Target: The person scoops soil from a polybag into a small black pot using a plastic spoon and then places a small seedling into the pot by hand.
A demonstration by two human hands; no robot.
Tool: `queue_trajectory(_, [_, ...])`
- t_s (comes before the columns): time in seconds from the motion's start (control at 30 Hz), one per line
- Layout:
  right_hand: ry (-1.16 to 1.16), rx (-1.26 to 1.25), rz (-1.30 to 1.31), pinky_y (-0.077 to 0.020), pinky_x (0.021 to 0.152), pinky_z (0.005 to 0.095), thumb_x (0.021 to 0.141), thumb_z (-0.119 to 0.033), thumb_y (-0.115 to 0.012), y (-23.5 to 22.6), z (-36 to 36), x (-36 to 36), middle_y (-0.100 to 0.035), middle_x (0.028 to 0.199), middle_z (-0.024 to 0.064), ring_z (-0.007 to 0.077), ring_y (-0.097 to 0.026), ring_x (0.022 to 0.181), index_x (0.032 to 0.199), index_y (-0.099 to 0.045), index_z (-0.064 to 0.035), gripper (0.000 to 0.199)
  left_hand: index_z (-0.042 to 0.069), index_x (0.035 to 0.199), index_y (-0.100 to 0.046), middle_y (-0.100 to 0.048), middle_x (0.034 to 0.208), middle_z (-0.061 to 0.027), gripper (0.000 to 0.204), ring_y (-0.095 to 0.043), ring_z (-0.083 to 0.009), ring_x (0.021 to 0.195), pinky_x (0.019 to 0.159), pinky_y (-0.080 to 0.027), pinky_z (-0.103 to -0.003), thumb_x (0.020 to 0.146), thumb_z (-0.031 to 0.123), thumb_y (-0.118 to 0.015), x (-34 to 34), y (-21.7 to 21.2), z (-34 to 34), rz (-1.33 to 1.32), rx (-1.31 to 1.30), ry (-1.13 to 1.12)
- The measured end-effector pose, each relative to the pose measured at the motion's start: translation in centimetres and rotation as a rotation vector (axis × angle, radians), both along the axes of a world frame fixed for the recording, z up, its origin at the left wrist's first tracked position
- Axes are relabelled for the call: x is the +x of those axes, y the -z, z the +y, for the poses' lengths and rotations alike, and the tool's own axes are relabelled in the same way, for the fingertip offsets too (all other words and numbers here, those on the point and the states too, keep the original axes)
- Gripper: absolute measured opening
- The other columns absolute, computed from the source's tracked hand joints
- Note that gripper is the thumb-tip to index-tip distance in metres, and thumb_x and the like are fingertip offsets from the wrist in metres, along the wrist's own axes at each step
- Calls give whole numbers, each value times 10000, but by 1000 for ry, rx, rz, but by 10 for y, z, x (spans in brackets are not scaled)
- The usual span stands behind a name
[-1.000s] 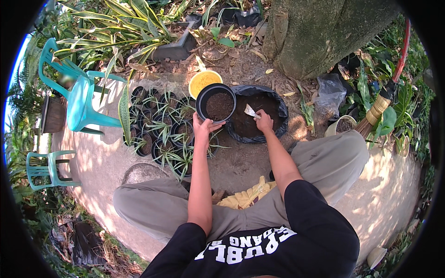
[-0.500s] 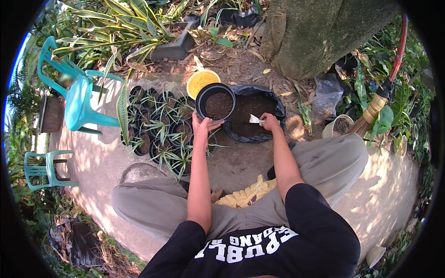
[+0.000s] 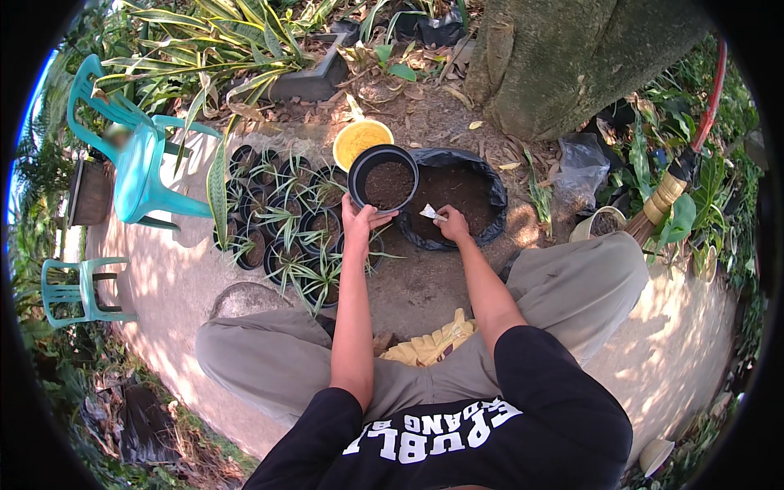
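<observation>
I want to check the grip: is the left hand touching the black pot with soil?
Touching. The head view shows the left hand gripping the near rim of the black pot, with the thumb over the edge.

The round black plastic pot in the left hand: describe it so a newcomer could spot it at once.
Start at the thick tree trunk at the top, then drop to the open black bag of soil before it. Just left of the bag, the left hand holds the round black plastic pot by its near rim. Unlike the small black pots further left, it holds only soil, no plant.
</observation>
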State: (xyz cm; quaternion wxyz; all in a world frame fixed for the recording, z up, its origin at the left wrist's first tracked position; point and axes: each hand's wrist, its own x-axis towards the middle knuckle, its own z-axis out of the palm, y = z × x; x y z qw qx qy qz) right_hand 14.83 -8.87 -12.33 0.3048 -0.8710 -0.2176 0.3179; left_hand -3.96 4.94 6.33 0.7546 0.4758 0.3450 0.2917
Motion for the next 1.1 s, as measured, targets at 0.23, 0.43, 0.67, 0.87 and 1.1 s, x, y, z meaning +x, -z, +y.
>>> queue_trajectory(0.23, [7,128,-19,-527,853,368,788,-157,-803,8,-18,15,-728,1001,113,249,-693,970,1066,-684,-76,313,11,1360,-236,-595,1170,-268,563,-719,-412,864,732,-621,-398,844,-15,-459,3,1,-1,12,-17,14])
queue_trajectory(0.43, [-23,229,0,-524,867,369,786,-164,-803,-21,-39,39,-727,1016,120,259,-693,979,1074,-694,-83,318,34,1355,-206,-572,1191,-247,536,-728,-381,828,692,-622,-384,875,-23,-438,11,2,-8,32,-41,19])
queue_trajectory(0.67, [-67,268,-28,-522,855,359,785,-152,-800,-74,-72,80,-729,1001,137,253,-694,959,1057,-694,-58,307,52,1373,-235,-591,1167,-230,554,-731,-368,804,659,-622,-365,858,-18,-429,28,-2,-22,22,-44,33])
queue_trajectory(0.87, [-80,314,-145,-518,776,339,812,-86,-763,-152,-94,94,-713,954,93,171,-658,869,1070,-672,-16,282,82,1420,-241,-605,1167,-209,613,-733,-353,759,624,-616,-354,849,-27,-437,39,7,-30,59,-51,27])
queue_trajectory(1.1, [-77,465,-197,-498,868,375,798,-114,-765,-223,-101,92,-715,1024,148,242,-676,963,1105,-654,-9,344,99,1473,-193,-607,1189,-250,698,-732,-354,748,651,-618,-380,833,-21,-444,43,11,-45,76,-95,138])
